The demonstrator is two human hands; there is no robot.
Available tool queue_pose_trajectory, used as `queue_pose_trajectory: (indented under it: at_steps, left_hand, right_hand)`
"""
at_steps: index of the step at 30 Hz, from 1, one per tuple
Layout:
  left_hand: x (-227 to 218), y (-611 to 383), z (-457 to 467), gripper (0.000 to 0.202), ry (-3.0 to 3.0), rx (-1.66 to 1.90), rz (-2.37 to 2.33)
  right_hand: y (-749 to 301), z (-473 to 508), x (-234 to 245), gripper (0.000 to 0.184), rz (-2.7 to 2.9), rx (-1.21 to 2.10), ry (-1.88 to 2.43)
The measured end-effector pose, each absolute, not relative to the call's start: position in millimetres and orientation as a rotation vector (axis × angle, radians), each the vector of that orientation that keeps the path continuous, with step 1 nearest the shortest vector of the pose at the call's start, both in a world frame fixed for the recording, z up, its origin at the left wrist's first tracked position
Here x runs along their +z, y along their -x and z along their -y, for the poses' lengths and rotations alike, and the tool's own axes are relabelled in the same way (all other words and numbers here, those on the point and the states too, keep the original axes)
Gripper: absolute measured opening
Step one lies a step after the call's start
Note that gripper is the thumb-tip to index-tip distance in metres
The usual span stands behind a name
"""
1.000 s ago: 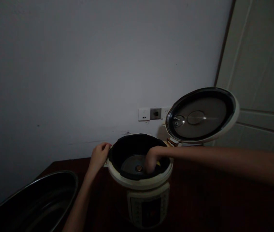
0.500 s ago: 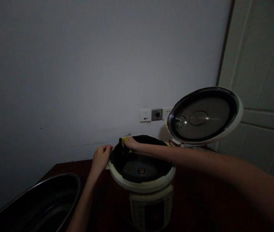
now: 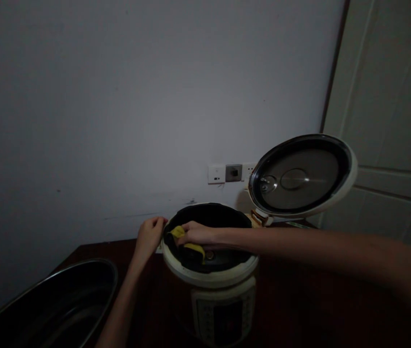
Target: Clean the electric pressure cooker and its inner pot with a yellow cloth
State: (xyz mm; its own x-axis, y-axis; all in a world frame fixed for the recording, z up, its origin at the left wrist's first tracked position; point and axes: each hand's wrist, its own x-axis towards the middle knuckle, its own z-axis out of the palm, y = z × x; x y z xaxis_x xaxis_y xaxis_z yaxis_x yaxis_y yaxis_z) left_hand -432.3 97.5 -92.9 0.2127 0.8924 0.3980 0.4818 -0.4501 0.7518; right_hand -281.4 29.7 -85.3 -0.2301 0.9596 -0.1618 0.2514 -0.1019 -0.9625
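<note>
An electric pressure cooker (image 3: 210,279) stands with its round lid (image 3: 301,174) swung up to the right. Inside the dark cavity, my right hand (image 3: 198,233) is closed on a yellow cloth (image 3: 194,249), which lies against the left inner wall. My left hand (image 3: 150,235) grips the cooker's outer rim on the left, fingers curled together at its edge. A round metal button (image 3: 209,254) shows at the bottom of the cavity, partly beside the cloth. The fingertips of both hands are partly hidden in the dim light.
A large dark metal pot (image 3: 67,299) stands at the lower left, close to my left forearm. Behind the cooker, wall sockets (image 3: 216,174) sit low on the wall (image 3: 136,96). The dark red table (image 3: 107,249) carries the cooker. A pale door (image 3: 389,121) is at the right.
My right hand has moved down and toward me along the cooker's left inner wall, and more of the yellow cloth shows. My left hand stays at the rim. The view has shifted slightly.
</note>
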Motion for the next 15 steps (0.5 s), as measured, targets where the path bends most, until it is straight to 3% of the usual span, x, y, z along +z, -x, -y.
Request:
queue_pose_trajectory:
  at_steps: [5,7,11,15]
  left_hand:
    - [-95.1,433.1,-98.4,0.04,-2.043,1.146,-1.25]
    - [-97.1,433.5,-100.1,0.04,-2.044,1.155,-1.245]
    - [-98.2,433.8,-101.3,0.039,-2.057,1.159,-1.239]
    - [-95.2,433.6,-98.4,0.039,-2.071,1.148,-1.249]
  right_hand:
    - [229.8,5.5,-61.2,0.011,1.981,1.679,1.694]
    - [207.8,3.3,-54.8,0.012,2.274,1.628,1.887]
    - [183.4,-19.2,-51.1,0.014,2.652,0.916,2.23]
    - [185.2,-49.8,-47.2,0.024,2.562,0.374,2.05]
